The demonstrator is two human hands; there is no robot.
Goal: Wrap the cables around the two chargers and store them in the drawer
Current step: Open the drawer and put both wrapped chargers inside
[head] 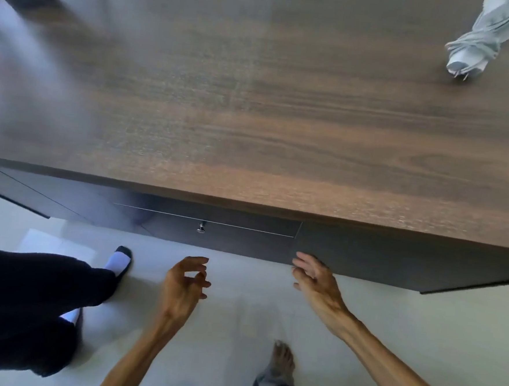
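A white charger (470, 54) with its grey cable wound around it lies on the far right of the wooden desk (253, 102), prongs toward me. The dark drawer (244, 237) under the desk's front edge is closed, and its small metal knob (201, 227) shows. My left hand (185, 281) hangs below the knob, fingers curled and apart, holding nothing. Off to the right, my right hand (313, 277) is spread open just below the drawer's right corner, also empty. No other charger is in view.
Another person's dark trouser leg (29, 291) and white-socked foot in a black shoe (119, 261) stand on the pale floor at left. My own bare foot (283, 360) shows at the bottom. The picture is blurred at the upper left.
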